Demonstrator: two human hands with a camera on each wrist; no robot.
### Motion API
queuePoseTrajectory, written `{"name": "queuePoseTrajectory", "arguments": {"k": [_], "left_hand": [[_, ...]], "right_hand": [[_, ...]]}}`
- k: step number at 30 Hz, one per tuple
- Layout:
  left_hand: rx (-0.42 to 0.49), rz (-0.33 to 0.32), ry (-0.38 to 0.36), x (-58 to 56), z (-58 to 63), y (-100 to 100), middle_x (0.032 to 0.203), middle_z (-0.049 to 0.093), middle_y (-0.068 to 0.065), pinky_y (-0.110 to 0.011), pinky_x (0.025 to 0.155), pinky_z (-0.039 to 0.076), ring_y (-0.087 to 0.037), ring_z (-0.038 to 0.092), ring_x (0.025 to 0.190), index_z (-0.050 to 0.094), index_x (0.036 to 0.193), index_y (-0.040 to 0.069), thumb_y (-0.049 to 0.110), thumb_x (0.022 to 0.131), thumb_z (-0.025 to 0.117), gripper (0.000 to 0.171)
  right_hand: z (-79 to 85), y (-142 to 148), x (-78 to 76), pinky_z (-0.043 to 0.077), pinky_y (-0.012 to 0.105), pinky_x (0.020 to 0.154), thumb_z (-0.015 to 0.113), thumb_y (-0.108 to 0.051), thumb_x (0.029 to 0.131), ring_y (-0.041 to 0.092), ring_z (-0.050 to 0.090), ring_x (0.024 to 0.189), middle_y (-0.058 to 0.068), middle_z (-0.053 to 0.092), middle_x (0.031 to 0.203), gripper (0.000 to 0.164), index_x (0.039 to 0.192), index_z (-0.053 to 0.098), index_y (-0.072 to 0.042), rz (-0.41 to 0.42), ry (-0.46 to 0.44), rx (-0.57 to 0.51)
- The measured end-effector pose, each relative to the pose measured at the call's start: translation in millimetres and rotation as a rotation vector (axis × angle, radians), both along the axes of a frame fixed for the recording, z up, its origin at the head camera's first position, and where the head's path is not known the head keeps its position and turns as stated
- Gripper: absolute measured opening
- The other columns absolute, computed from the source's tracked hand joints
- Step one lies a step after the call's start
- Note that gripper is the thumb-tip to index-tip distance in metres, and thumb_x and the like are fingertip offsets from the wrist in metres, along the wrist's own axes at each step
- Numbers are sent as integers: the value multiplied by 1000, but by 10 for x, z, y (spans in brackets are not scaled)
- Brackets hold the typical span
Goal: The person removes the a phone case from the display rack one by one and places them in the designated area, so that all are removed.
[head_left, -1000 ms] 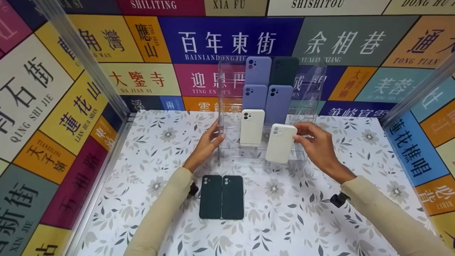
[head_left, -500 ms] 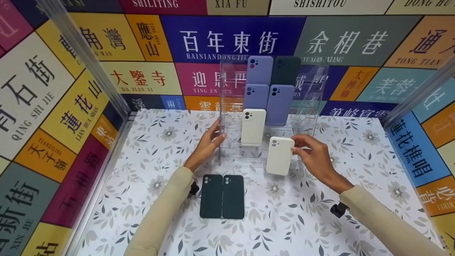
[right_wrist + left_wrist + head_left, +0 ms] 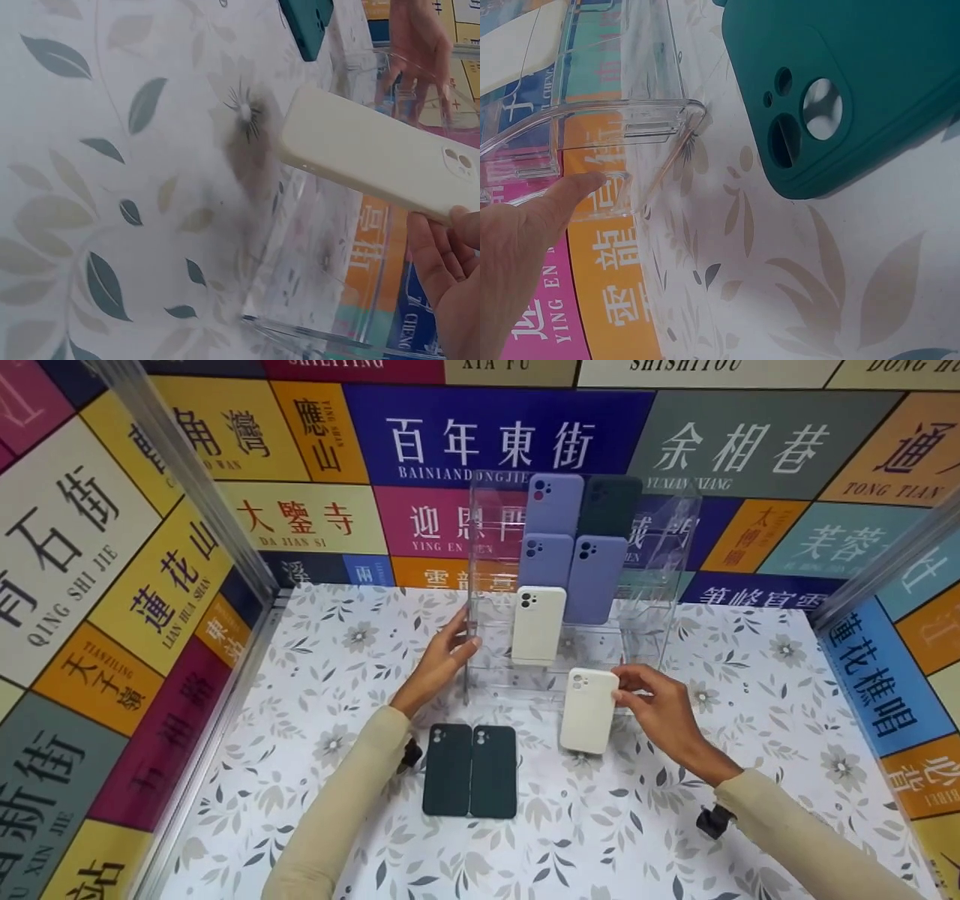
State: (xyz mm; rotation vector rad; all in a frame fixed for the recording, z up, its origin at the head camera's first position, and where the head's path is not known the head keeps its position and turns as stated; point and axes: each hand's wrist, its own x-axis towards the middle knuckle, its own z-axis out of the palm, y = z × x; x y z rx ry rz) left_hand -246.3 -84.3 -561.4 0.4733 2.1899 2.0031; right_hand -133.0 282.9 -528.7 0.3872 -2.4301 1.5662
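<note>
My right hand (image 3: 656, 709) pinches a cream phone case (image 3: 589, 712) by its right upper edge, in front of the clear acrylic display stand (image 3: 487, 679). The right wrist view shows the thumb over the side of this case and fingers beneath, the case tilted with its camera end by the hand. My left hand (image 3: 439, 664) holds the stand's left side; its thumb lies on the clear edge in the left wrist view, where the other fingers are hidden. Another cream case (image 3: 538, 626) leans on the stand's lower tier, at the left.
Higher on the stand sit lilac cases (image 3: 600, 581) and one dark green case (image 3: 613, 506). Two more dark green cases (image 3: 448, 772) lie side by side on the flowered table cover (image 3: 600, 832), near the left forearm. Sign-printed panels (image 3: 495, 427) rise behind and at both sides.
My right hand has drawn the cream case down and toward me, away from the lower right of the stand. The left hand keeps its place at the stand; the head view shifts slightly.
</note>
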Motion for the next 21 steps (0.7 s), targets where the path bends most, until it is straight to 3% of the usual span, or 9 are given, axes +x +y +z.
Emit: {"name": "queuePoseTrajectory", "arguments": {"k": [7,16,21], "left_hand": [[-19,4,0,-3,3,2,163,50,-25,-54,117,49,-45,55,146,26,176,14,16,113,62,73],[-28,5,-1,-10,-4,6,162,51,-26,-52,117,50,-43,57,145,25,176,13,18,113,63,73],[-19,-4,5,-11,5,-8,162,50,-28,-55,116,50,-46,56,145,24,176,11,16,113,63,74]], "right_hand": [[-115,-29,87,64,26,79,77,14,95,22,76,94,19,74,105,32,124,77,2,2,-111,-26],[-224,-72,133,66,34,75,76,15,95,16,74,88,25,70,103,33,128,71,12,18,-304,-134],[-272,-111,98,67,38,76,73,16,95,15,75,83,20,70,101,36,131,66,18,79,-466,-204]]}}
